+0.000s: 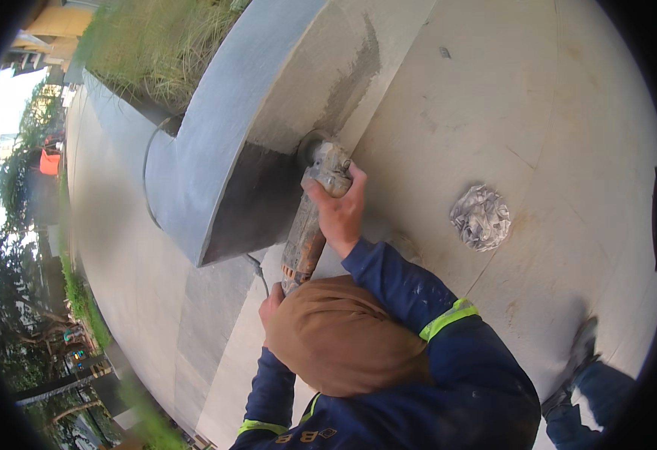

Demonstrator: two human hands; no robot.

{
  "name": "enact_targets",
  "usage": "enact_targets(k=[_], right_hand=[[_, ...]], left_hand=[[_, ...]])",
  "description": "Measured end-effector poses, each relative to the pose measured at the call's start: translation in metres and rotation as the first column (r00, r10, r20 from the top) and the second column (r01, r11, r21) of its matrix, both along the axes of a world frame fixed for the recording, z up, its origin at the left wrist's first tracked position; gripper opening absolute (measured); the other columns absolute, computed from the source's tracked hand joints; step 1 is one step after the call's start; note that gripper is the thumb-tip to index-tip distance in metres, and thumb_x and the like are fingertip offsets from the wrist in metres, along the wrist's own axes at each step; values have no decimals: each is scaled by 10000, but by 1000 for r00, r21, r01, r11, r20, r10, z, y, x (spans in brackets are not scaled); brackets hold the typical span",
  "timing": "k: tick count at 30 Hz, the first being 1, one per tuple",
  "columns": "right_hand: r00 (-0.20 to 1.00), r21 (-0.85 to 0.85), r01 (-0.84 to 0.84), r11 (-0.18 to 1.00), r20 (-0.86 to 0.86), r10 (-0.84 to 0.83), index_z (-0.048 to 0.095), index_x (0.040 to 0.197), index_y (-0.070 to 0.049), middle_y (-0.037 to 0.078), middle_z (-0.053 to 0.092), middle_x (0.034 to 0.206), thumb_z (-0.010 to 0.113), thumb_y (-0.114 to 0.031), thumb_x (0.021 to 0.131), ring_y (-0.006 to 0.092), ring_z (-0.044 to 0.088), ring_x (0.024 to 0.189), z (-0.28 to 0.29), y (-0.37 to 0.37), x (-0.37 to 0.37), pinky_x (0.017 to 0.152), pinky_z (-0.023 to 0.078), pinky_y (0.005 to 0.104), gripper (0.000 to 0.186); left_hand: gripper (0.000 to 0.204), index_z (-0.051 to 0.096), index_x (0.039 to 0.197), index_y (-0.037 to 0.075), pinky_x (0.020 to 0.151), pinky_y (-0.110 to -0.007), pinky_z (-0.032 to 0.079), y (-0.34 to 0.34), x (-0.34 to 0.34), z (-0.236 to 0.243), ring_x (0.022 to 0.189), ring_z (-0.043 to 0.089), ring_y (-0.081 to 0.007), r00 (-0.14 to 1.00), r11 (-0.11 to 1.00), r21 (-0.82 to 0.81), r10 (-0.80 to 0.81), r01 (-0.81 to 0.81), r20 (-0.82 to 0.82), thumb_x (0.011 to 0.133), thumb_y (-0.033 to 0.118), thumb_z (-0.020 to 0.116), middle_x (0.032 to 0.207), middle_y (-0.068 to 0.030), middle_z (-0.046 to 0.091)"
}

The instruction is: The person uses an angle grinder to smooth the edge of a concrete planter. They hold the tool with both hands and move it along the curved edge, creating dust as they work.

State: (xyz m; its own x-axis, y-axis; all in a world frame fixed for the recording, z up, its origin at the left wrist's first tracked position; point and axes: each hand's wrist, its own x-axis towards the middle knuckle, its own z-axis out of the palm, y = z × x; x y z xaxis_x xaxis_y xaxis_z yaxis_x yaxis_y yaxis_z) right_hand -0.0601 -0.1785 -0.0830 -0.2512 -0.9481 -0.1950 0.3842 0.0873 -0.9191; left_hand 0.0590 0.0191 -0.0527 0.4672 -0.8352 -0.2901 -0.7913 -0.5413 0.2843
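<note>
A worn angle grinder [307, 225], dusty with an orange-brown body, lies between my two hands. My right hand [337, 212] is closed around its front end, just behind the gear head. My left hand [271, 306] grips the rear end, partly hidden by brown cloth [351, 337] at the lower middle. The grinder's round disc [312, 147] is at the side face of a grey concrete kerb [257, 172]; whether it touches, I cannot tell. Dark patches mark that face near the disc. A dark cord [255, 265] shows beside the grinder's rear.
Right of my right hand, a crumpled whitish bundle [481, 217] lies on the pale floor [546, 142]. Legs in blue jeans [604, 390] with dark shoes [582, 345] show at lower right. Grass [159, 56] fills the kerb's planter. A thin cable [146, 176] crosses the kerb.
</note>
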Motion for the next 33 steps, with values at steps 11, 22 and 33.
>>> enact_targets(k=[11, 22, 33], right_hand=[[996, 133, -10, 991, 94, -3, 373, 1327, 51, 188, 580, 1147, 831, -276, 753, 247, 594, 1015, -34, -15, -7, 907, 479, 359, 804], [977, -139, 135, 981, 184, -109, 365, 1330, 52, 189, 548, 1174, 789, -250, 798, 227, 580, 1027, 54, -156, -60, 869, 496, 332, 745], [949, 98, 43, 994, 308, -71, 372, 1312, 59, 175, 559, 1135, 805, -217, 748, 208, 580, 1009, 17, -178, -92, 860, 501, 339, 763]], left_hand=[[328, 520, 866, 50, 587, -526, 437, -19, -9, -7, 692, 614, -446, 996, 998, 30, -49, 46, 80, 788, 316, 694, 686, -220, 620], [249, 552, 843, 24, 645, -504, 511, -169, -60, 63, 750, 636, -464, 968, 949, -240, -157, 202, 197, 685, 142, 703, 742, -235, 653], [268, 540, 842, 19, 654, -522, 501, -194, -96, 42, 750, 632, -465, 972, 982, -78, -155, 170, 176, 700, 174, 705, 743, -242, 649]])
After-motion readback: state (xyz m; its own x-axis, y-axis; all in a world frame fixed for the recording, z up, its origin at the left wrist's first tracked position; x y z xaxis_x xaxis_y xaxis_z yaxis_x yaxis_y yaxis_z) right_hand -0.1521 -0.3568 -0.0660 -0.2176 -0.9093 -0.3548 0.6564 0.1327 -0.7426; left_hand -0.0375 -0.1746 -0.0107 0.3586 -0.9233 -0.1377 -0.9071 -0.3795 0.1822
